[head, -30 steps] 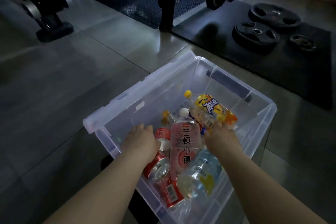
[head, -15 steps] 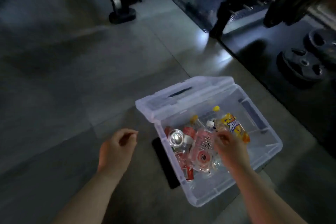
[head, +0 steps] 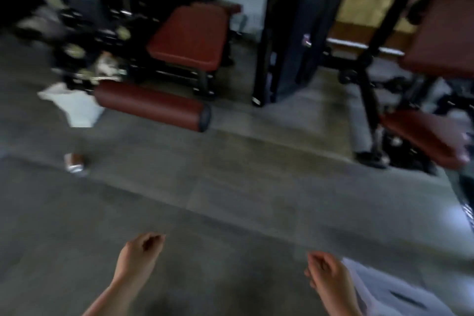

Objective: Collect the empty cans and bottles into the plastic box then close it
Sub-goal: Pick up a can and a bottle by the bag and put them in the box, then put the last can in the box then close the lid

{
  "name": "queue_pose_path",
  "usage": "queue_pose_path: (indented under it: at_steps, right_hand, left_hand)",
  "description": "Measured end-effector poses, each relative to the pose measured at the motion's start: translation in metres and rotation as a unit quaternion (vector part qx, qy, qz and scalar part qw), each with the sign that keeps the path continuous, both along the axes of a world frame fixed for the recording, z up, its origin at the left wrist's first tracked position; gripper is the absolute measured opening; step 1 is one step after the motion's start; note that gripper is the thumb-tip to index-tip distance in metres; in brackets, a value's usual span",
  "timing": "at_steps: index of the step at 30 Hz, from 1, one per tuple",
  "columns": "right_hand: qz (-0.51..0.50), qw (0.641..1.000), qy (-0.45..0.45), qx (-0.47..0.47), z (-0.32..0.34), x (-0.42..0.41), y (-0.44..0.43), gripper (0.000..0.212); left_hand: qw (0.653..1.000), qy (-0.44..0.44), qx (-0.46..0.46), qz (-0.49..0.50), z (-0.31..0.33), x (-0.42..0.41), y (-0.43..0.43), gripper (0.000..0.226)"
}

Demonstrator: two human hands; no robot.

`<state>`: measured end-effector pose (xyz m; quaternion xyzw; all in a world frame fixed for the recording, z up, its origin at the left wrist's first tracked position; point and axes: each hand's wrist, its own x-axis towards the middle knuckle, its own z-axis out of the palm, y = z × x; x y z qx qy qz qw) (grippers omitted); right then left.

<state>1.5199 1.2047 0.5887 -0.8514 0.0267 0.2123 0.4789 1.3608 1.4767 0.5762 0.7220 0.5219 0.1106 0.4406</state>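
The frame is motion-blurred. A small red and silver can [head: 74,163] lies on the grey floor at the left, well ahead of my hands. One corner of the clear plastic box [head: 395,292] shows at the bottom right, and its contents are out of view. My left hand [head: 139,255] hangs over the floor with loosely curled fingers and holds nothing. Just left of the box edge, my right hand [head: 327,277] is loosely curled too and holds nothing.
A red padded bench [head: 189,36] and a red roller pad [head: 151,105] stand ahead, with a white cloth [head: 74,106] on the floor to their left. Black machine frames [head: 279,33] and another red-padded machine [head: 423,133] fill the right. Dumbbells crowd the far left.
The view has swung left, away from the box, which now shows only at the bottom right. Both hands have come out of the box and hang over the floor.
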Motion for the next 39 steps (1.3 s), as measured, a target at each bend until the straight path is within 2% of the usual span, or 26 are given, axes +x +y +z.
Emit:
queue_pose_path:
  at_steps: [3, 5, 7, 9, 11, 13, 16, 21, 26, 30, 33, 36, 39]
  right_hand:
    - [0.062, 0.998, -0.007, 0.012, 0.011, -0.018, 0.115, 0.034]
    - [0.103, 0.995, -0.015, 0.005, 0.009, -0.036, 0.195, 0.023]
    - [0.135, 0.991, -0.018, 0.000, 0.002, -0.054, 0.277, 0.011]
    - [0.177, 0.984, -0.016, 0.000, -0.007, -0.077, 0.356, 0.007]
    - [0.212, 0.977, -0.007, 0.006, -0.007, -0.105, 0.428, 0.007]
    - [0.247, 0.969, 0.000, 0.014, -0.007, -0.121, 0.488, 0.017]
    - [0.293, 0.956, -0.013, 0.006, -0.011, -0.124, 0.566, 0.008]
    - [0.331, 0.943, 0.012, -0.024, -0.056, -0.116, 0.712, 0.014]
    - [0.385, 0.922, 0.026, -0.037, -0.161, -0.106, 0.902, 0.023]
    - [0.406, 0.909, 0.098, -0.015, -0.281, -0.109, 1.027, 0.036]
    - [0.424, 0.894, 0.146, -0.008, -0.379, -0.115, 1.096, 0.048]
    - [0.434, 0.885, 0.170, -0.020, -0.469, -0.121, 1.144, 0.055]
    - [0.430, 0.879, 0.206, -0.017, -0.531, -0.128, 1.176, 0.055]
  left_hand:
    - [0.993, -0.007, 0.024, 0.115, 0.017, -0.070, 0.101, 0.014]
    - [0.985, -0.021, 0.016, 0.168, 0.021, -0.112, 0.164, 0.015]
    - [0.978, -0.042, 0.004, 0.207, 0.024, -0.140, 0.223, 0.027]
    - [0.975, -0.049, 0.000, 0.218, 0.024, -0.161, 0.274, 0.031]
    - [0.972, -0.036, 0.004, 0.231, 0.020, -0.179, 0.325, 0.021]
    - [0.970, -0.024, 0.010, 0.241, 0.013, -0.191, 0.372, 0.013]
    - [0.964, -0.004, -0.005, 0.264, -0.005, -0.194, 0.431, 0.013]
    - [0.954, 0.008, -0.037, 0.297, -0.057, -0.190, 0.544, 0.015]
    - [0.940, -0.002, -0.064, 0.334, -0.153, -0.171, 0.688, 0.014]
    - [0.946, -0.005, -0.070, 0.315, -0.271, -0.161, 0.786, 0.018]
    - [0.956, 0.050, -0.089, 0.276, -0.380, -0.150, 0.847, 0.037]
    - [0.956, 0.052, -0.133, 0.255, -0.477, -0.137, 0.893, 0.061]
    - [0.958, 0.064, -0.181, 0.211, -0.549, -0.134, 0.926, 0.086]
